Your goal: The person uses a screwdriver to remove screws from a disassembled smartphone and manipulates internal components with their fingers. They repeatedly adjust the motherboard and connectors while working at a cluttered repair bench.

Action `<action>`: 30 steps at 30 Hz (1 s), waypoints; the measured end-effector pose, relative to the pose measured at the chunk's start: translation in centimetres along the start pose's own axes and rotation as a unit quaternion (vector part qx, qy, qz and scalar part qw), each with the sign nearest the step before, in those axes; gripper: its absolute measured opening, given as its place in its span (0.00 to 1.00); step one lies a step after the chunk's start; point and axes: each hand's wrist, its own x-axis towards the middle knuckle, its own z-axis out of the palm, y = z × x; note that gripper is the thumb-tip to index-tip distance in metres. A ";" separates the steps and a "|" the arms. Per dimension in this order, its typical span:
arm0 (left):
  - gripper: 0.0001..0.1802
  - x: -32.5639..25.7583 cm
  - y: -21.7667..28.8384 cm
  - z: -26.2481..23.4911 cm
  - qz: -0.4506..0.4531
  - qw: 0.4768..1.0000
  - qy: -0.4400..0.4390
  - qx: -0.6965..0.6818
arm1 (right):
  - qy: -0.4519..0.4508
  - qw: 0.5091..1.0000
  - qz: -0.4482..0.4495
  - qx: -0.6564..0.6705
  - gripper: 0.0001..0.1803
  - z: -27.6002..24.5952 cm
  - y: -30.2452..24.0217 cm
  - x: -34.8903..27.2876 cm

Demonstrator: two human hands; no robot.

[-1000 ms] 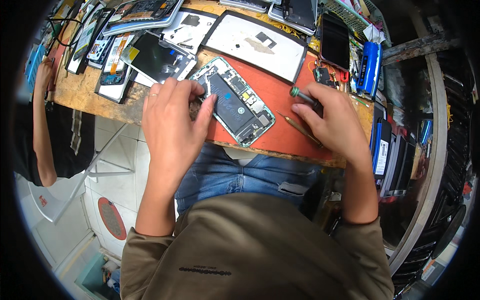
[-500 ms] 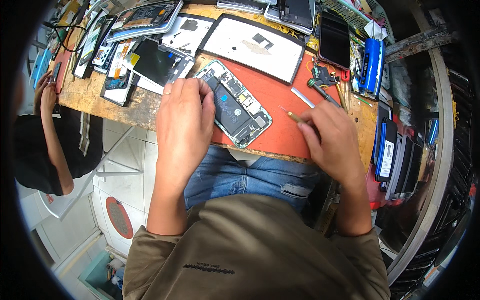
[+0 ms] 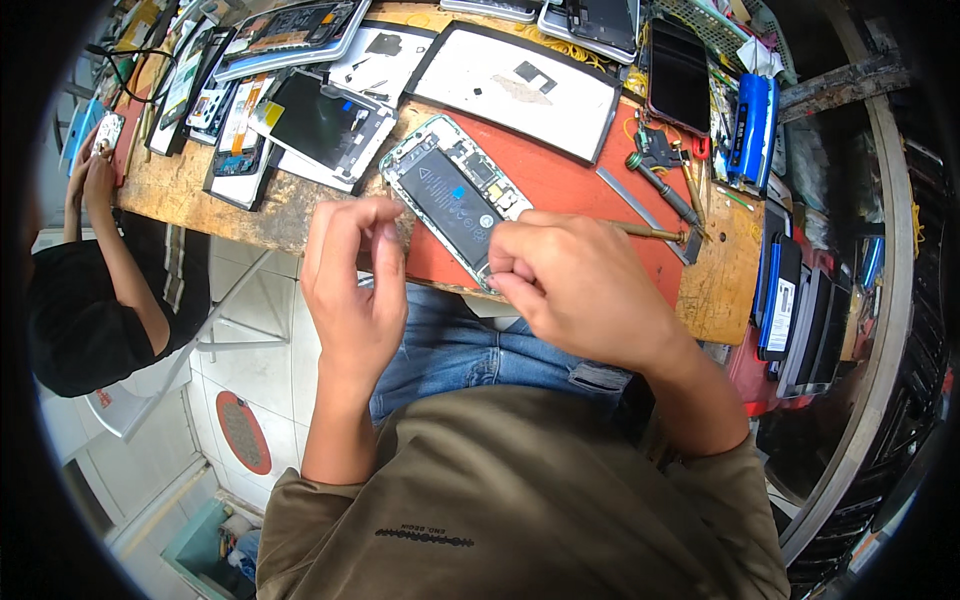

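An opened phone [image 3: 462, 160] with a pale green frame lies tilted on the red mat. Its black battery [image 3: 445, 195] and inner boards are exposed. My right hand [image 3: 590, 285] covers the phone's lower right corner, fingers pinched at its bottom end. What those fingertips grip, if anything, is hidden. Beside the phone's left edge, my left hand [image 3: 355, 270] is raised with thumb and curled fingers apart, holding nothing visible. A brass-handled screwdriver [image 3: 650, 232] lies just past my right hand, its left end hidden behind the hand.
Flat metal blade [image 3: 625, 195], grey-green pen-shaped tool [image 3: 665, 190] and tweezers lie on the right of the mat. A white board [image 3: 515, 85] stretches behind the phone. Phone parts [image 3: 320, 120] crowd the back left. Another person's hands [image 3: 98, 180] hold a phone at far left.
My right hand has moved left onto the phone's bottom end and left the screwdriver on the mat. My left hand has drawn back off the phone's edge, its fingers parting.
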 end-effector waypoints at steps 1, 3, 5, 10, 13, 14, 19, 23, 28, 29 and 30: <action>0.09 -0.3 -0.1 -0.2 0.005 1.000 -0.001 0.001 | -0.015 1.000 0.015 0.007 0.07 -0.3 0.0 0.1; 0.09 -0.8 -0.3 -0.4 0.001 1.000 -0.003 -0.006 | -0.042 0.998 0.043 0.026 0.07 -0.7 0.0 0.2; 0.09 -1.3 -0.3 -0.5 0.005 1.000 -0.008 -0.011 | -0.059 0.996 0.059 0.043 0.07 -0.9 -0.2 0.4; 0.10 -2.0 -0.5 -0.4 0.014 0.999 -0.031 -0.027 | -0.058 0.998 0.039 0.010 0.07 -0.8 -0.5 0.9; 0.11 -2.1 -0.8 -0.3 0.018 0.999 -0.036 -0.018 | -0.098 0.994 0.053 -0.004 0.08 -1.3 -0.4 1.4; 0.11 -2.1 -0.9 -0.3 0.022 0.999 -0.034 -0.021 | -0.112 0.992 0.055 0.004 0.09 -1.5 -0.3 1.6; 0.11 -2.3 -1.1 -0.3 0.025 0.999 -0.026 -0.040 | -0.133 0.988 0.074 0.013 0.09 -1.9 -0.3 2.2; 0.12 -2.2 -0.9 -0.4 0.040 0.998 -0.032 -0.037 | -0.125 0.989 0.081 -0.025 0.09 -1.6 -0.8 2.0; 0.13 -2.4 0.0 -0.3 0.042 0.996 -0.030 -0.075 | -0.114 0.991 0.072 -0.019 0.09 -1.5 -0.7 1.8; 0.14 -2.5 0.2 -0.3 0.048 0.996 -0.030 -0.074 | -0.098 0.994 0.054 -0.010 0.08 -1.5 -0.6 1.8; 0.15 -2.6 0.3 -0.2 0.049 0.995 -0.030 -0.082 | -0.083 0.996 0.036 -0.001 0.08 -1.5 -0.4 1.8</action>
